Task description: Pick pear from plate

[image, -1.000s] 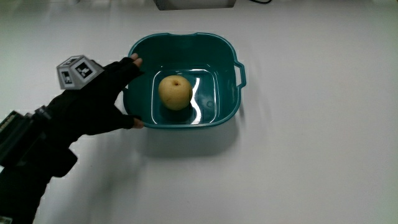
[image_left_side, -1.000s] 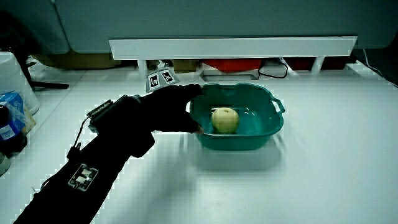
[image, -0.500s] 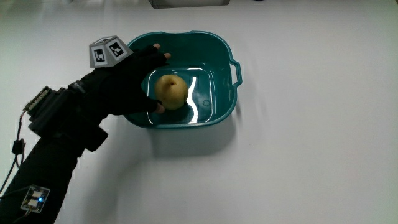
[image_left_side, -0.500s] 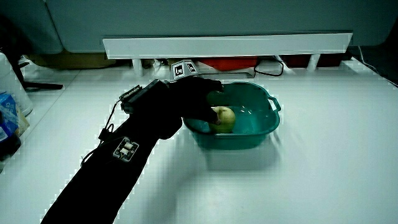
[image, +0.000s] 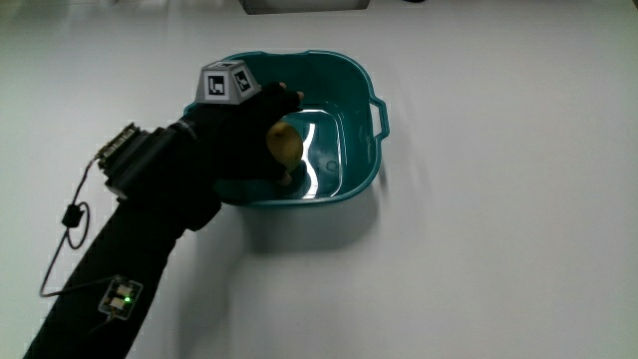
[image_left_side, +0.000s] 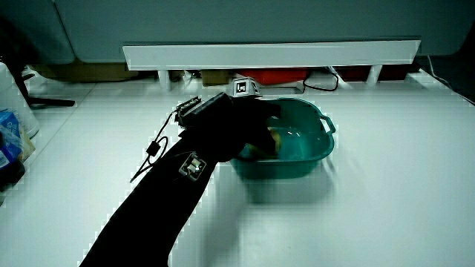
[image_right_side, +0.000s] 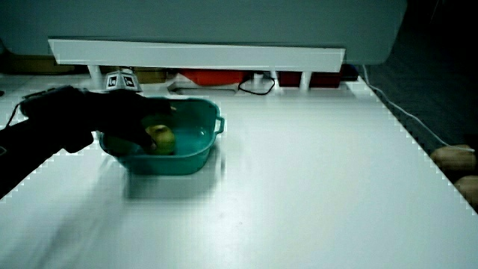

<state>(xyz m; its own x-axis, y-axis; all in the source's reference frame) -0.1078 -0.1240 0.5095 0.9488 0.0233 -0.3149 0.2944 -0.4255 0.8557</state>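
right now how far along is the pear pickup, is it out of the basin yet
Not out yet. Done: the hand has reached into the teal basin and sits over the pear. In hand: its fingers curl around the pear, which looks low inside the basin in a side view. Left: lifting it clear of the rim.

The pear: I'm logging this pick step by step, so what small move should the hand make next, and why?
Probably close the fingers firmly and lift straight up. In the main view the hand is inside the teal basin, wrapped around the pear. The pear appears to sit low on the basin's floor, so it looks not yet raised. The walls around it call for a vertical exit.
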